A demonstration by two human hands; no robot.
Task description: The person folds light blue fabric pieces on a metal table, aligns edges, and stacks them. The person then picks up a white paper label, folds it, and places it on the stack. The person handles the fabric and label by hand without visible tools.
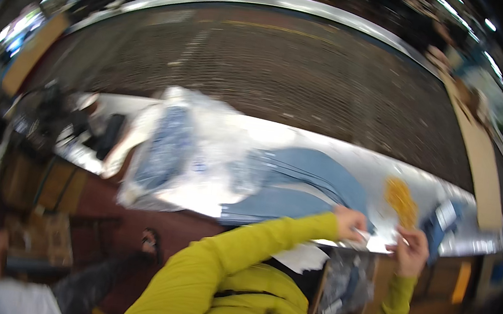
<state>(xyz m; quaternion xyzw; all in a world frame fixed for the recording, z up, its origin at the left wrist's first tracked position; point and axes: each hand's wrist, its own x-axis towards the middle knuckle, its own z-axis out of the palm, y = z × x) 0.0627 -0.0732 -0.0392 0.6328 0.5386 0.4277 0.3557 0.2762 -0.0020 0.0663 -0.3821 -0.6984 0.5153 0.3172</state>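
Note:
My left hand point(351, 224) is closed in a pinch at the table's near edge, with a small white piece point(363, 237) at its fingertips. To its right, my right hand point(411, 249) pinches another small whitish bit, too blurred to name. Curved blue-grey flat pieces point(319, 168) lie layered just beyond my left hand. A yellow bundle point(401, 200), its kind unclear, lies beyond my right hand. Beside that hand sits a dark blue folded item point(437, 230) with a white label point(446, 213).
A clear plastic bag point(168, 147) with blue contents lies left on the white table point(382, 167). Past the table runs a wide dark conveyor belt point(312, 70). An open box point(345, 288) with plastic-wrapped items stands below the near edge. Another person point(27, 293) is at lower left.

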